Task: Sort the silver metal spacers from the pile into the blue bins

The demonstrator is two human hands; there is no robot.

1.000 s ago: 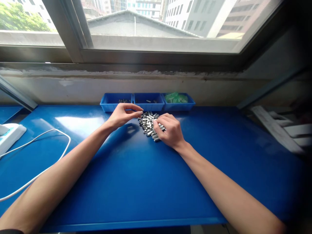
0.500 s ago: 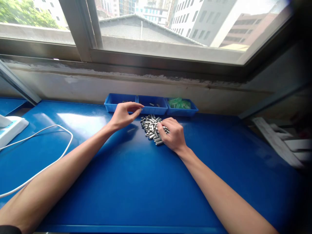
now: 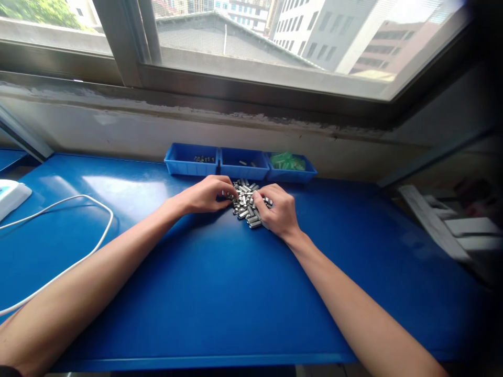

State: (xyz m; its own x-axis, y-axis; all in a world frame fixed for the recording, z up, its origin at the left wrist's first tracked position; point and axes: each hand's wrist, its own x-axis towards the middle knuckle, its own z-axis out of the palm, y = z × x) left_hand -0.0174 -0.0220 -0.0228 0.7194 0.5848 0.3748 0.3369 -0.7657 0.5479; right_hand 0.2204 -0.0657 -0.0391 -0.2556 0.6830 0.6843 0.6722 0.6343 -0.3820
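Note:
A pile of small silvery metal pieces (image 3: 248, 212) lies on the blue table (image 3: 220, 293). My left hand (image 3: 212, 193) is at the pile's left edge, fingers curled down onto the pieces; what its fingertips hold, if anything, is hidden. On the right side of the pile rests my right hand (image 3: 278, 209), thumb and fingers closed together over the pieces, its fingertips too small to make out. Behind the pile stand three joined blue bins: the left bin (image 3: 188, 167) and the middle bin (image 3: 241, 171) hold a few small metal pieces, the right bin (image 3: 296, 177) a green plastic bag (image 3: 287, 161).
A white cable (image 3: 105, 230) curves over the table's left side, near a white device (image 3: 11, 196) at the left edge. Behind the bins are a wall and a window frame (image 3: 236, 91). White objects (image 3: 471, 230) stand beyond the table at the right.
My left hand has come down from in front of the bins to the left edge of the pile, uncovering the left bin. My right hand stays on the pile. The view has shifted slightly.

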